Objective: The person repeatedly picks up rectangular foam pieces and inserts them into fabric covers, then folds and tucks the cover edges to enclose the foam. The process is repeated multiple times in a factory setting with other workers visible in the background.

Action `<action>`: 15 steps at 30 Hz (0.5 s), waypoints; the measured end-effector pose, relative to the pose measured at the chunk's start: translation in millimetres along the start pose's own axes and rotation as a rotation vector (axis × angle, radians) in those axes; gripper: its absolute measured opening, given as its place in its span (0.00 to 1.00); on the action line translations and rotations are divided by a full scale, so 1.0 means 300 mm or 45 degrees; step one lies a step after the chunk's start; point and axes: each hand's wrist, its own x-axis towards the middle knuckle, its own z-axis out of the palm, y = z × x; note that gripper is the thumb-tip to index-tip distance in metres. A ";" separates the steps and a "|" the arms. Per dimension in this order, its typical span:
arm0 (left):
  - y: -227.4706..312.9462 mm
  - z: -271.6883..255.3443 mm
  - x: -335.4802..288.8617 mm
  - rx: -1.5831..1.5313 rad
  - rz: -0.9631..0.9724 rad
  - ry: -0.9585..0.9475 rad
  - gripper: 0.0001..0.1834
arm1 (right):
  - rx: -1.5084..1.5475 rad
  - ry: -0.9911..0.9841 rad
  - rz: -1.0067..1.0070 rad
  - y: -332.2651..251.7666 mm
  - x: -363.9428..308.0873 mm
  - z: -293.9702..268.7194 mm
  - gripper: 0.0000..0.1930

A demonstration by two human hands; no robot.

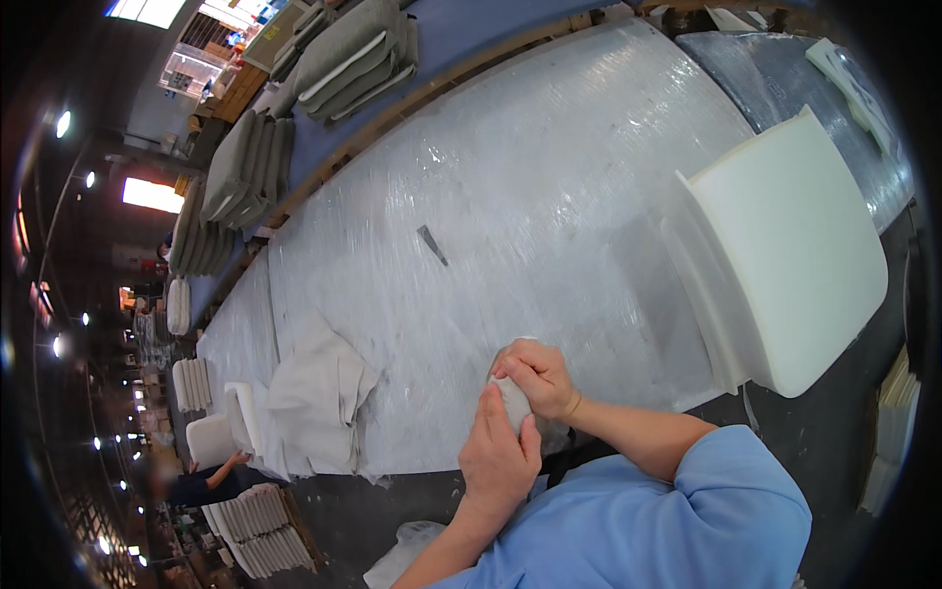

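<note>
Close to my body, at the near edge of the plastic-covered table (471, 294), both my hands are closed on a rounded, light grey cloth piece (512, 402). My left hand (498, 454) grips its near side, with the thumb and fingers pressed around it. On the far side my right hand (538, 378) pinches its upper end. Much of the piece is hidden by my hands, so whether it is a cover alone or a covered pad cannot be told.
Loose light grey cloth (319, 393) lies left on the table. A small dark pointed piece (432, 245) lies mid-table. White foam pads (785, 255) stand at the right. Grey cushions (358, 59) are stacked beyond the table. Another person's hand (238, 458) touches white pads far left.
</note>
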 end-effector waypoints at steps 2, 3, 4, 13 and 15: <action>-0.003 -0.003 0.006 -0.012 -0.028 -0.022 0.35 | -0.052 -0.049 0.074 0.007 0.023 -0.001 0.12; -0.006 -0.004 0.008 -0.019 -0.047 -0.030 0.35 | -0.112 -0.075 0.110 -0.002 0.034 -0.002 0.12; -0.012 -0.003 0.009 -0.027 -0.066 -0.038 0.35 | -0.172 -0.102 0.146 -0.010 0.045 -0.001 0.12; -0.025 -0.010 0.045 -0.134 -0.200 -0.072 0.39 | 0.018 -0.042 0.010 0.024 0.060 0.007 0.19; -0.034 -0.003 0.047 -0.208 -0.289 -0.133 0.39 | 0.040 -0.124 0.019 0.058 0.066 -0.010 0.19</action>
